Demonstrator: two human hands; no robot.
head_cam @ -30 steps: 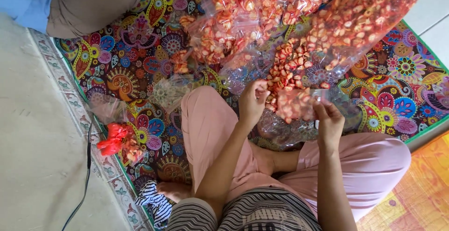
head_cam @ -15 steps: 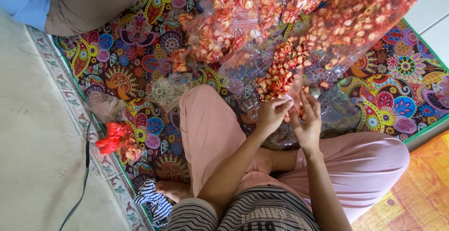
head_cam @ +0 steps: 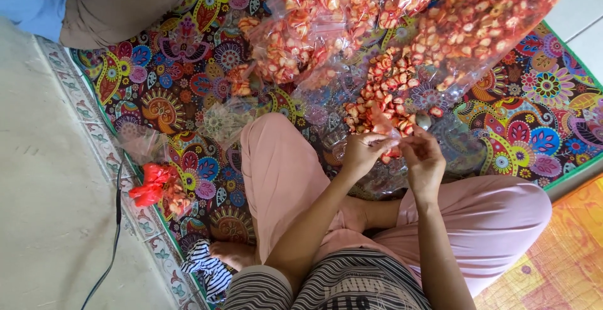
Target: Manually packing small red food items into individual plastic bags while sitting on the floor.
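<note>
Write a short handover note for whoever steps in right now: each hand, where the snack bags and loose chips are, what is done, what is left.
Left hand and right hand: both pinch the mouth of a small clear bag of red-orange chips, held above the lap.
Loose chips lie on clear plastic on the patterned mat just ahead of the hands.
Done: several filled bags are piled at the far side of the mat, with a large bag of chips to the right.
Left: the bag in hand looks not yet closed; the loose pile is unbagged.
Nearby: red bundle at the mat's left edge; another person sits at top left.
</note>
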